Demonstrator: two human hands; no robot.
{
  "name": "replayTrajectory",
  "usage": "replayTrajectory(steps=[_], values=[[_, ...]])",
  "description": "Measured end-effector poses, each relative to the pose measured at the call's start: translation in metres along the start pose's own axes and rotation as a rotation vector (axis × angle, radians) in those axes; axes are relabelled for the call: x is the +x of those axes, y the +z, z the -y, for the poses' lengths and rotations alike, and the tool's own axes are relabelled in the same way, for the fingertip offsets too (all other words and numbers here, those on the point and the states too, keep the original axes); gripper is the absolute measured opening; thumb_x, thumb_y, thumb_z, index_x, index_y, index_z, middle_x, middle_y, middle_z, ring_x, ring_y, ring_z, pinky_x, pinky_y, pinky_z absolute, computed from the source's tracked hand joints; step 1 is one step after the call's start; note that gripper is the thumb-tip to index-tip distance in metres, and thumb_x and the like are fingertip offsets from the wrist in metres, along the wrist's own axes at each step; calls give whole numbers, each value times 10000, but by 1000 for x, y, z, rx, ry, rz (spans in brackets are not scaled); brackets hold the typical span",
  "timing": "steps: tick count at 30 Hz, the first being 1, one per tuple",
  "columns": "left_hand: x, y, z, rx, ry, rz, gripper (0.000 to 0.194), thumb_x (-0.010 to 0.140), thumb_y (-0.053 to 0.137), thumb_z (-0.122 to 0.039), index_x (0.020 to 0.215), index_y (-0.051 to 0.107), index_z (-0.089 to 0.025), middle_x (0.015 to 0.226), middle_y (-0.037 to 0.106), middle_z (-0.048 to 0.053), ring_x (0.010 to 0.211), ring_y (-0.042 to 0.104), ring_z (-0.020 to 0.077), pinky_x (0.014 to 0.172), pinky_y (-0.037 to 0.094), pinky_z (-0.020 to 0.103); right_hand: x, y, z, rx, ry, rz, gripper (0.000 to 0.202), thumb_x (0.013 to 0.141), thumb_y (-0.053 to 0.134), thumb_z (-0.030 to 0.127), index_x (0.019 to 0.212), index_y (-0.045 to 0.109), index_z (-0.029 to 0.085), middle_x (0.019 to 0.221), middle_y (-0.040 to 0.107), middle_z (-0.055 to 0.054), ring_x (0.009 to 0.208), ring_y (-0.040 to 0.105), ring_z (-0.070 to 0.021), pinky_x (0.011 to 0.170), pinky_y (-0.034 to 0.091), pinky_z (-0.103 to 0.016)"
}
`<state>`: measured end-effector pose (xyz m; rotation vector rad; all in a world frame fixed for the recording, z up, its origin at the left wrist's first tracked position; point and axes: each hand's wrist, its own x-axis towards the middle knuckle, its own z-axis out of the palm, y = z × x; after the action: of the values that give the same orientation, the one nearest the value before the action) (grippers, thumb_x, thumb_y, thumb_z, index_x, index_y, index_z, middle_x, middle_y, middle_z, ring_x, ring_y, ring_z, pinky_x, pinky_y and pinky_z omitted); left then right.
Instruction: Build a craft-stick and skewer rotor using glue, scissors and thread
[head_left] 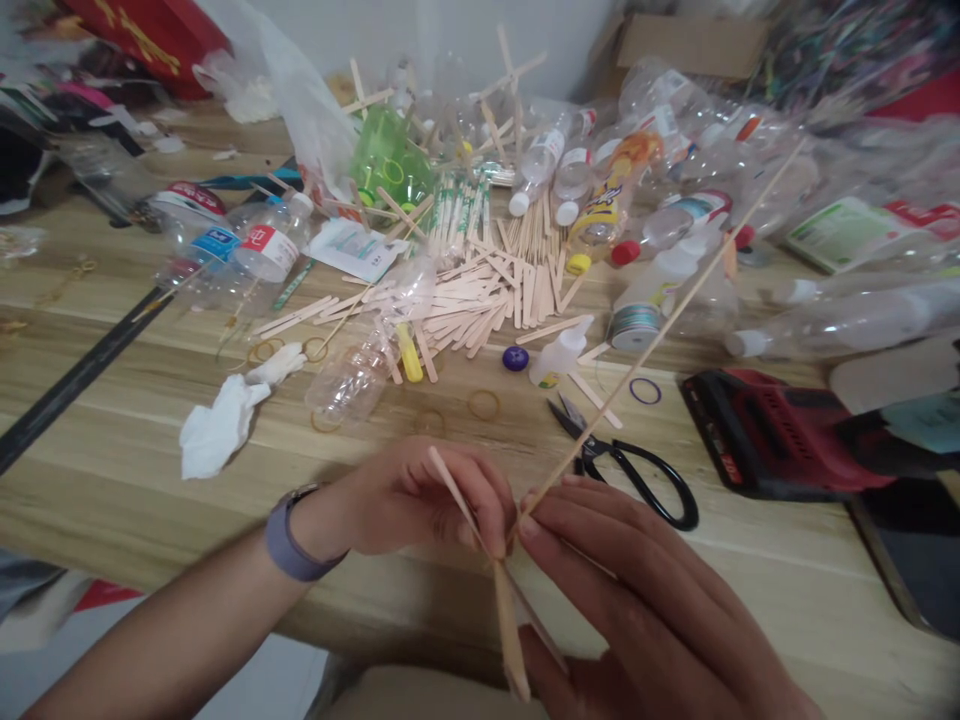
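Note:
My left hand (427,495), a purple band at its wrist, is closed in a pinch on crossed craft sticks near the table's front edge. One thin craft stick (457,490) points up and left from the joint; a wider craft stick (510,630) points down toward me. My right hand (637,580) is closed beside it, its fingertips at the lower end of a long bamboo skewer (660,330) that slants far up to the right. Another stick runs down under the right fingers, partly hidden. How the pieces are joined at the crossing is hidden by the fingertips.
Black-handled scissors (637,470) lie just beyond my right hand. A red and black battery tool (780,430) and a phone (915,550) are at the right. Farther back are loose craft sticks (465,310), a small glue bottle (561,352), rubber bands, crumpled tissue (217,425) and several plastic bottles.

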<state>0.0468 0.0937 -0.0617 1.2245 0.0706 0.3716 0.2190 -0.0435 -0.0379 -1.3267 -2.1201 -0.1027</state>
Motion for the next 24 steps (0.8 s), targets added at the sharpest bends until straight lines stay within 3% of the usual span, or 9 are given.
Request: replayTrajectory(steps=[8, 24], values=[[1, 1, -1, -28, -7, 0, 247, 898, 647, -292, 700, 697, -154, 755, 623, 29, 777, 593, 129, 735, 476, 231, 3, 2, -3, 82, -32, -8, 383, 808, 583, 167, 1174, 599, 55, 1112, 644, -118, 1168, 570, -219, 1044, 499, -353], [2, -3, 7, -43, 14, -4, 170, 862, 686, -254, 720, 699, -162, 766, 660, 21, 786, 617, 135, 778, 484, 257, 2, 5, -4, 126, -50, -28, 441, 803, 629, 195, 1208, 573, 30, 1157, 622, -150, 1188, 562, -243, 1049, 496, -384]])
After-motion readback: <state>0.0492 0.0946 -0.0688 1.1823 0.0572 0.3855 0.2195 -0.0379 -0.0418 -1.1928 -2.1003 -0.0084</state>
